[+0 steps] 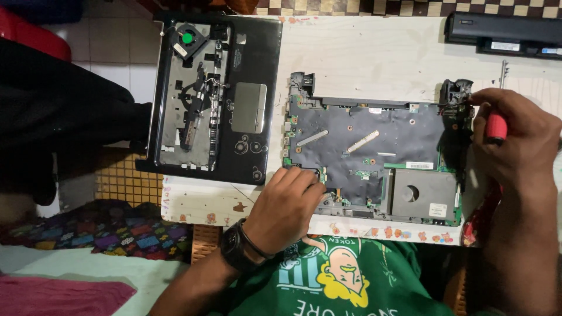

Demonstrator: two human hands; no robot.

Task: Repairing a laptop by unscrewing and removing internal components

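Observation:
An opened laptop base [374, 149] with a dark insulating sheet and green circuit board lies on the white table [363, 52]. My left hand [287, 205], a black watch on its wrist, rests with its fingers pressing on the base's near left corner. My right hand [515, 137] grips a red-handled screwdriver [496, 126], its tip hidden by my fingers, at the black hinge bracket [456, 92] on the far right corner.
A detached black laptop cover [257, 58] with a fan, metal plate and touchpad lies at the left, overhanging the table. A long black battery [503, 32] sits at the far right. A patterned cloth lies on the floor at the lower left.

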